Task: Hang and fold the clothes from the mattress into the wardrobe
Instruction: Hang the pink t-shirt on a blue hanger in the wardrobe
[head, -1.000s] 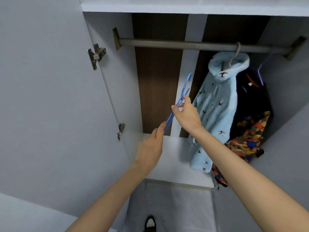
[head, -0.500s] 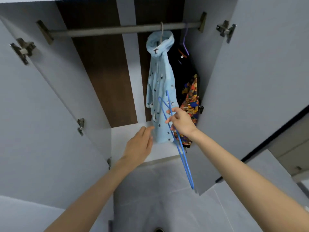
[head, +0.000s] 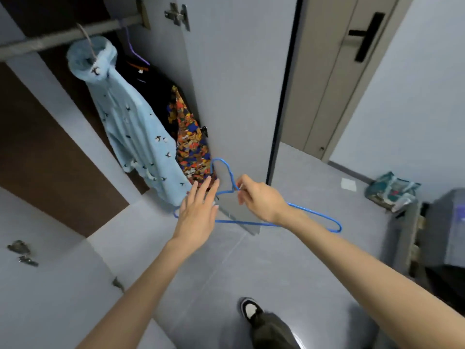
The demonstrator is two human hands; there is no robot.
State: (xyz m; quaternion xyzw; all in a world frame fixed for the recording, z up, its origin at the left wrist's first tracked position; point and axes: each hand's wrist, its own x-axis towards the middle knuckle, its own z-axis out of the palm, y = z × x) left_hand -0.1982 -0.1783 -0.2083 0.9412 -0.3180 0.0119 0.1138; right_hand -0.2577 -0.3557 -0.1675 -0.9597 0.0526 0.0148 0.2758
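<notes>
Fingers of your right hand are curled and pinch the blue wire hanger at its neck, just under the hook. You hold it out in front of you, above the grey floor, the hook pointing up toward the wardrobe and the bar lying nearly level. Your left hand is flat, its fingers straight and slightly spread, and it covers the hanger's left end; whether the palm touches the wire cannot be told. Both hands are in front of the lower edge of the open wardrobe door.

Inside the wardrobe, at the upper left, a rail runs across. From it hangs a light blue garment printed with small dark birds, and just to its right a dark garment, with a purple hanger's hook showing above it and a many-coloured patterned cloth below, against the door. Right of the wardrobe door stands a room door with a black handle. Some packets lie on the floor by the wall at the right, and your shoe shows at the bottom.
</notes>
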